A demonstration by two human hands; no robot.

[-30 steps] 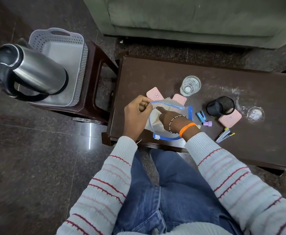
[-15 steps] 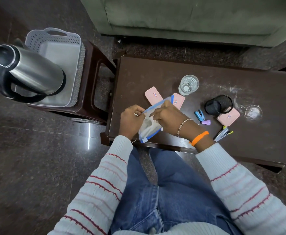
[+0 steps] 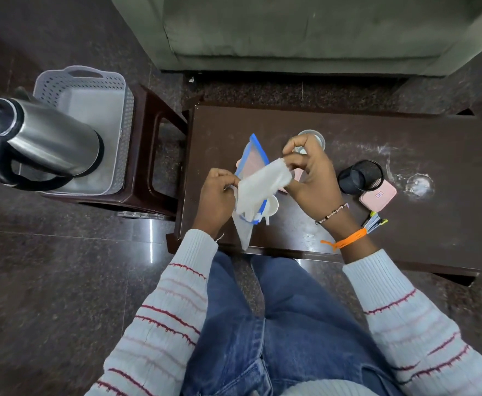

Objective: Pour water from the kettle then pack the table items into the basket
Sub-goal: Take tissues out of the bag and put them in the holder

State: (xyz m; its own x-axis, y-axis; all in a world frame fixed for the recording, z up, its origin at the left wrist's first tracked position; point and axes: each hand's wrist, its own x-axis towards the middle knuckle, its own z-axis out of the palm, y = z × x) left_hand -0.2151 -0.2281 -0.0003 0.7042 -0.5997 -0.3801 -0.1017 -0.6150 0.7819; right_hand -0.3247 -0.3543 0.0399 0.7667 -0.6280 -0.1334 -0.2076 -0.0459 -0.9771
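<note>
My left hand (image 3: 217, 195) grips the near side of a clear pouch with a blue zip edge (image 3: 255, 148), held tilted above the dark table (image 3: 405, 230). My right hand (image 3: 311, 172) pinches a white, soft, crumpled sheet (image 3: 262, 181) that stretches from the pouch mouth toward the right. The steel kettle (image 3: 45, 141) stands inside the grey perforated basket (image 3: 97, 81) on a brown stool (image 3: 154, 155) to the left. A glass of water (image 3: 318, 138) sits behind my right hand, partly hidden.
On the table's right stand a black mesh cup (image 3: 359, 177), a pink case (image 3: 378, 195) and some pens (image 3: 375, 221). A wet ring (image 3: 419, 185) marks the top. A green sofa (image 3: 291, 32) lies beyond the table.
My right hand came out of the pouch and now draws the white sheet out to the right. The pouch has been lifted and tilted up off the table.
</note>
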